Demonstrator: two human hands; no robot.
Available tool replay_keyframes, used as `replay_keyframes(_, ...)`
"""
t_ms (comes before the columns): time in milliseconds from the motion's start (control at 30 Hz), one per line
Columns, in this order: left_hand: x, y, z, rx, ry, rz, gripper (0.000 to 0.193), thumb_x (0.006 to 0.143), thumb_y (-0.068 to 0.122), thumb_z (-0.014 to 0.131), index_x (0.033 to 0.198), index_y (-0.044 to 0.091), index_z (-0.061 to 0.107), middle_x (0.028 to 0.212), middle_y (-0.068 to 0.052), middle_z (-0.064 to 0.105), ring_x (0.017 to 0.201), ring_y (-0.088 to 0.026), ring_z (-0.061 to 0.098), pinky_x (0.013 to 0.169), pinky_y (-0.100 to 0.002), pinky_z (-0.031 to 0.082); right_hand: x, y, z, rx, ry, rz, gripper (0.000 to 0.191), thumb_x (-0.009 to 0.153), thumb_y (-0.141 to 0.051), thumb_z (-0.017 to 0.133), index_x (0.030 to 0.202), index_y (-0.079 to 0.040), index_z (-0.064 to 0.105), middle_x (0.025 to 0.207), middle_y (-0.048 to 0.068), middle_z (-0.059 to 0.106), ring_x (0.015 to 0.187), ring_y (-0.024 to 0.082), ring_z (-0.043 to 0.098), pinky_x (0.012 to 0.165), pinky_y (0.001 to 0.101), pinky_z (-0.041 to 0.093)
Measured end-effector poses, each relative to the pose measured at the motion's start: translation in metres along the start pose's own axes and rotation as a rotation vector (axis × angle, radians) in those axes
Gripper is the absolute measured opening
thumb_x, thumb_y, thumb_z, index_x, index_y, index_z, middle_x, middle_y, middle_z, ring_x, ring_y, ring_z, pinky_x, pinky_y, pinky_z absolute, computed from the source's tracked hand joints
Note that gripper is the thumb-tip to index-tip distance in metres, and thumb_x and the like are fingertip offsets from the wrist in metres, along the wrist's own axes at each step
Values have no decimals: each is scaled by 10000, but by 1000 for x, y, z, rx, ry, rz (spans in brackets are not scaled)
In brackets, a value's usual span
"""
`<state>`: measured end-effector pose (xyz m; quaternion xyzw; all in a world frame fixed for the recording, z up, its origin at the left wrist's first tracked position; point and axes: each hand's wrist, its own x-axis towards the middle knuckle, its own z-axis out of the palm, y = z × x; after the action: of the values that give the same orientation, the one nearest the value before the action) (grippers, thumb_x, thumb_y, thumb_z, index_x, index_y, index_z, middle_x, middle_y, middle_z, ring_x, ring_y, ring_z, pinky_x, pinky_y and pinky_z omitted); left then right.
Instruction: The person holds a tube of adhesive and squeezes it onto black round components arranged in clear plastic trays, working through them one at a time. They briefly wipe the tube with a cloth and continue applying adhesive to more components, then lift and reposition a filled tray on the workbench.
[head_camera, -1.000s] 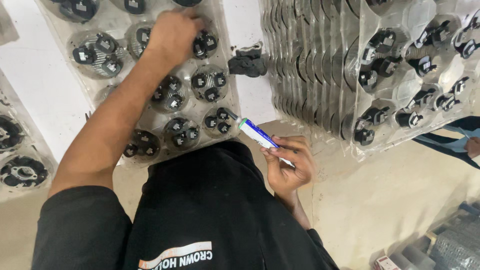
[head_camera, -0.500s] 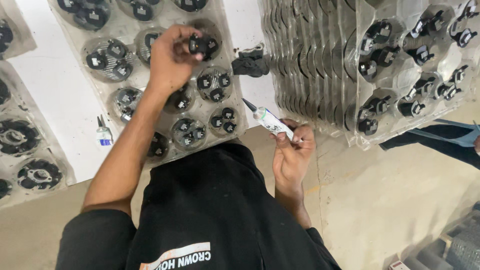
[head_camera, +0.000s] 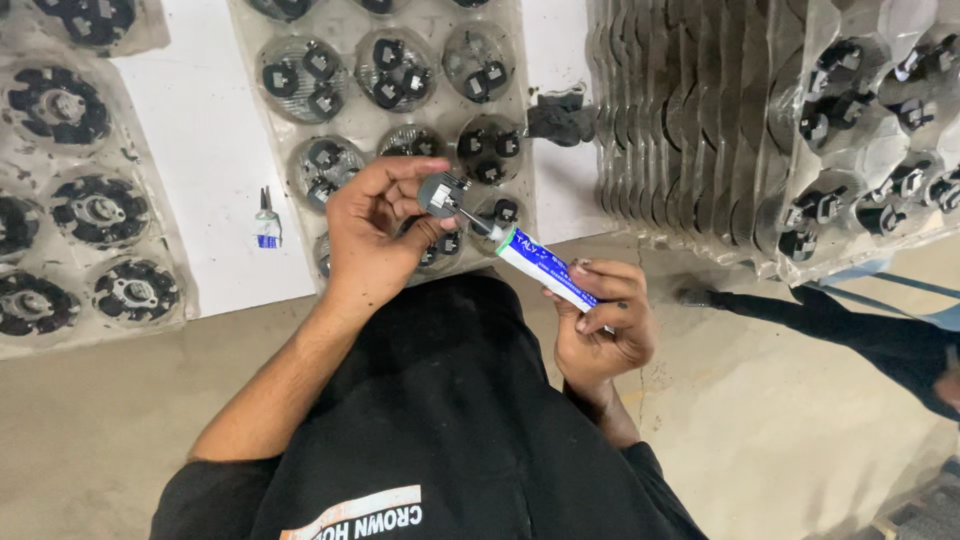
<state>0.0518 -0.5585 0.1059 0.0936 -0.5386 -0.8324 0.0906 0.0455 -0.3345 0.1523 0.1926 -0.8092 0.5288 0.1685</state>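
My left hand (head_camera: 372, 240) holds a small black part with metal contacts (head_camera: 443, 192) just above a clear plastic tray (head_camera: 545, 70) of several similar black parts. My right hand (head_camera: 602, 330) grips a white and blue tube (head_camera: 545, 272). The tube's thin nozzle touches the part in my left hand. Both hands are raised in front of my black shirt (head_camera: 440, 440).
A small blue and white tube (head_camera: 266, 226) lies on the white sheet (head_camera: 200, 150). Trays of larger round black parts (head_camera: 80, 215) sit at the left. A stack of clear trays (head_camera: 690, 120) stands at the right. A dark-clothed limb of another person (head_camera: 860, 335) lies on the concrete floor.
My left hand took a black part out of the tray and drew it back toward me. My right hand brought the tube's nozzle up against that part.
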Motion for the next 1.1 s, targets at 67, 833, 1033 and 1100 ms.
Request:
replay_keyframes(67, -6, 2, -6, 22, 18, 2, 472, 903, -254, 679, 1318, -38, 621, 1202, -104, 707, 1080, -131, 712, 963, -298, 655, 0, -6, 4, -32, -14, -20, 487, 838, 161, 823, 778, -98, 415, 982, 118, 705, 1049, 282, 708, 789, 362, 646)
replay_keyframes(833, -21, 5, -29, -26, 41, -58, 502, 891, -251, 686, 1343, -43, 619, 1257, -96, 703, 1081, -129, 719, 918, -262, 643, 5, -19, 21, -194, -143, -293, 412, 670, 218, 723, 729, -74, 440, 935, 133, 727, 860, 298, 734, 723, 367, 621)
replay_keyframes(1033, -19, 7, -28, 1, 31, -63, 505, 893, -240, 694, 1349, -39, 617, 1257, -101, 696, 1094, -134, 711, 930, -271, 646, 4, -18, 22, -173, -113, -281, 383, 660, 213, 685, 724, -70, 434, 926, 140, 720, 851, 309, 725, 736, 388, 633)
replay_keyframes(1100, -20, 6, -27, -15, 40, -73, 506, 895, -236, 696, 1353, -39, 613, 1262, -103, 694, 1107, -135, 705, 942, -274, 640, 3, -19, 21, -183, -120, -263, 386, 660, 217, 676, 722, -72, 428, 925, 138, 719, 851, 310, 725, 737, 388, 631)
